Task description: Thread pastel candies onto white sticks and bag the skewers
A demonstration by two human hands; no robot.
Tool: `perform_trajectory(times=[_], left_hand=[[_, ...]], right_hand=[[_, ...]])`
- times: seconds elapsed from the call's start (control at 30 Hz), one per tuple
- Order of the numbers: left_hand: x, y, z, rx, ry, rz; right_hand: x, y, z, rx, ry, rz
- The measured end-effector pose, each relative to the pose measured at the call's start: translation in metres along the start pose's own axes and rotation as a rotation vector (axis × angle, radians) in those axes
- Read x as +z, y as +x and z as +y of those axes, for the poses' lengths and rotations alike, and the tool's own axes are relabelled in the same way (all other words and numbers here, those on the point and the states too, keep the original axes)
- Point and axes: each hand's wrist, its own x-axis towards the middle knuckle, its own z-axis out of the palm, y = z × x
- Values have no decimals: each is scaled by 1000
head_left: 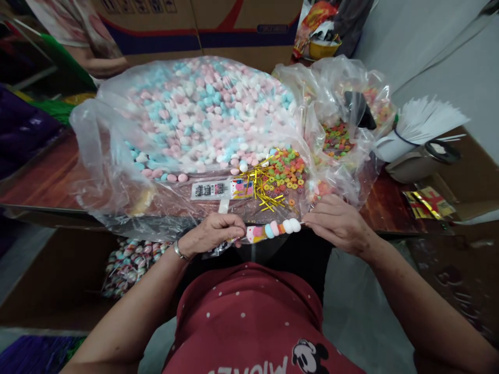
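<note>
Close to the table's front edge, my left hand (pixel 212 235) pinches a small printed plastic sleeve (pixel 255 234). A skewer of marshmallows and fruit rings (pixel 283 228) lies in line with it, its left part at the sleeve's printed mouth. My right hand (pixel 337 224) is closed on the skewer's right end, where a thin stick shows. Just beyond my hands are a stack of printed sleeves (pixel 212 190), gold twist ties (pixel 268 195) and loose fruit ring candies (pixel 286 169).
A big clear bag of pastel marshmallows (pixel 210 111) covers much of the table (pixel 35 179). Right of it are bags of ring candy (pixel 337 137), a mug of white sticks (pixel 397 145) and a lidded cup (pixel 417 161). Finished skewers (pixel 132 262) fill a low carton. Another person's arm (pixel 105 65) is behind.
</note>
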Motion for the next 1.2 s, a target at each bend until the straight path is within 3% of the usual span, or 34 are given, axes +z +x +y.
perform_trajectory(times=[0.1, 0.23, 0.3, 0.43, 0.57, 0.83, 1.2], left_hand=[[3, 0, 6, -46, 37, -53], [8, -2, 16, -162, 61, -207], [12, -3, 18, -180, 15, -221], [26, -4, 14, -201, -133, -147], [42, -2, 5, -182, -176, -51], [71, 5, -8, -76, -265, 78], [61, -2, 5, -260, -451, 157]], right_hand=[[6, 3, 0, -51, -8, 19], [8, 5, 3, -42, -70, 29], [7, 6, 4, -49, -87, 21], [6, 11, 6, -93, -47, -30], [11, 21, 6, -134, 18, -176], [46, 34, -11, -239, 104, -336], [48, 50, -17, -254, 85, -289]])
